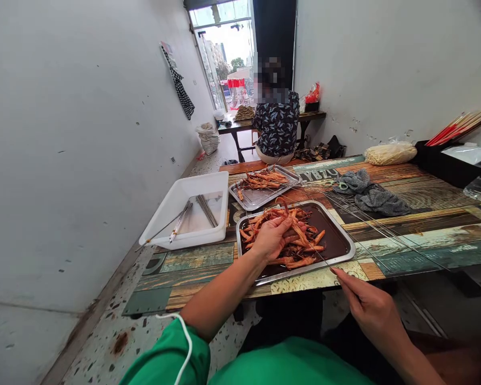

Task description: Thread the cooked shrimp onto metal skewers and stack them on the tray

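My left hand is closed round a long, orange-brown marinated meat piece, above a metal tray with dark sauce. More such pieces lie heaped in that tray; their exact kind I cannot make out. Between the fingers of my right hand, at the table's front edge, is the end of a thin metal skewer. The skewer runs up toward the meat in my left hand; its tip is hidden there. Behind stands a second metal tray bearing skewered pieces.
A white plastic tub with metal skewers stands left. On the right lie loose skewers, a grey cloth, a bagged bundle of sticks and a black box. A person sits beyond the table.
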Demonstrator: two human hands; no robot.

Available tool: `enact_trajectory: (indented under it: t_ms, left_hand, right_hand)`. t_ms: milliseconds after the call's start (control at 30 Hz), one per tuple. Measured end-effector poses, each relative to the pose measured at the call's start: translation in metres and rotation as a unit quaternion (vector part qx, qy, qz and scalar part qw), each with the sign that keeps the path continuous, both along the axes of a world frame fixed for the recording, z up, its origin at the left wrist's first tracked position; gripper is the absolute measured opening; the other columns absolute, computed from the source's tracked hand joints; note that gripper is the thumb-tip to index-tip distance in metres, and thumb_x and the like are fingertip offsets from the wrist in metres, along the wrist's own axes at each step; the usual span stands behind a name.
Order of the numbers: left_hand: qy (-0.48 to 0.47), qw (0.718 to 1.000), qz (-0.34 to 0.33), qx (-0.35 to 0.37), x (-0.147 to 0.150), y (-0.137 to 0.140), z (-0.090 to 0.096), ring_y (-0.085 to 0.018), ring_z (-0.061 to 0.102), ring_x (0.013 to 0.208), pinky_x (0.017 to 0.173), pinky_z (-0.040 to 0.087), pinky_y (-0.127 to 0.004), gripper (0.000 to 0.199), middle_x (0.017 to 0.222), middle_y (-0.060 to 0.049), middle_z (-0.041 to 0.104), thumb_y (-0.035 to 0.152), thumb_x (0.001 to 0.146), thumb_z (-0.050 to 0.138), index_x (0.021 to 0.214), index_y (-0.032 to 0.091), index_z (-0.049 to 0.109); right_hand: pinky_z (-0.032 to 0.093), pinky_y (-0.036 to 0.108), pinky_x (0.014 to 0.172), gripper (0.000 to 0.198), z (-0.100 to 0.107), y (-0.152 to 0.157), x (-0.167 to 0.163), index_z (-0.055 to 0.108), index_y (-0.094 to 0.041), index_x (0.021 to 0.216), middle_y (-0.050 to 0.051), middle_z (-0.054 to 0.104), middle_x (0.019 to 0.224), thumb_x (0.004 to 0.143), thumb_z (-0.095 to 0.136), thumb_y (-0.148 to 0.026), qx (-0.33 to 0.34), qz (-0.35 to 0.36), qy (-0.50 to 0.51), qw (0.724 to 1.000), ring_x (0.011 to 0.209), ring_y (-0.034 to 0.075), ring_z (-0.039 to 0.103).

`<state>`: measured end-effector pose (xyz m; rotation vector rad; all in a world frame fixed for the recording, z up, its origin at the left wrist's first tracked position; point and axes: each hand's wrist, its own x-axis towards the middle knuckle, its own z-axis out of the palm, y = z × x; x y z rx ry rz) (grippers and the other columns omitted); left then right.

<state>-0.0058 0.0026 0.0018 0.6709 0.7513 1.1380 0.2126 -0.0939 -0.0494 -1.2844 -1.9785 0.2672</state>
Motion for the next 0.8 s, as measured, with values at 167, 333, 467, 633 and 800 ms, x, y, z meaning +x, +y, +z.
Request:
enact_trajectory:
  t_ms: [167, 333, 467, 633, 800]
  left_hand:
    - [0.010, 1.000, -0.009, 0.000, 0.003, -0.002, -0.001, -0.020, 0.068, 0.078, 0.078, 0.053, -0.035, 0.014, 0.081, -0.011, 0.070, 0.022, 0.080, 0.061, 0.082, 0.009, 0.060]
    - [-0.002, 1.000, -0.019, -0.002, 0.003, -0.003, -0.001, -0.022, 0.068, 0.079, 0.078, 0.053, -0.038, 0.015, 0.078, -0.010, 0.069, 0.023, 0.079, 0.063, 0.080, 0.010, 0.058]
    - [-0.006, 1.000, -0.023, -0.012, 0.001, -0.002, -0.003, -0.022, 0.068, 0.078, 0.078, 0.054, -0.038, 0.014, 0.077, -0.010, 0.069, 0.023, 0.079, 0.063, 0.080, 0.009, 0.058]
    - [-0.005, 1.000, -0.026, -0.013, 0.001, -0.002, -0.002, -0.023, 0.068, 0.081, 0.079, 0.053, -0.040, 0.014, 0.077, -0.010, 0.069, 0.022, 0.079, 0.062, 0.078, 0.009, 0.059]
    - [-0.007, 1.000, -0.021, -0.013, -0.001, -0.001, 0.000, -0.022, 0.068, 0.082, 0.080, 0.053, -0.039, 0.011, 0.077, -0.010, 0.069, 0.021, 0.080, 0.061, 0.079, 0.009, 0.059]
  right_hand:
    - [0.053, 0.032, 0.082, 0.031, 0.001, -0.001, 0.001, 0.068, -0.023, 0.110, 0.006, 0.072, 0.103, 0.086, 0.049, -0.022, -0.030, 0.004, 0.021, 0.999, 0.091, 0.021, 0.068]
    - [0.047, 0.022, 0.042, 0.032, -0.001, 0.002, -0.009, 0.070, -0.019, 0.102, 0.000, 0.062, 0.056, 0.080, 0.059, -0.039, -0.348, 0.018, 0.290, 0.891, 0.045, 0.011, 0.056]
    - [0.013, 0.013, 0.026, 0.041, -0.003, 0.004, -0.014, 0.063, -0.018, 0.106, -0.013, 0.033, 0.043, 0.075, 0.065, -0.043, -0.567, 0.078, 0.465, 0.675, 0.030, 0.000, 0.012]
    - [0.011, 0.014, 0.028, 0.045, 0.002, 0.001, -0.024, 0.064, -0.015, 0.105, -0.013, 0.030, 0.042, 0.072, 0.067, -0.046, -0.535, 0.044, 0.456, 0.709, 0.031, 0.001, 0.015]
    - [0.035, 0.017, 0.040, 0.035, 0.005, -0.003, -0.035, 0.072, -0.016, 0.088, -0.005, 0.046, 0.052, 0.066, 0.072, -0.044, -0.369, -0.037, 0.414, 0.831, 0.046, 0.006, 0.041]
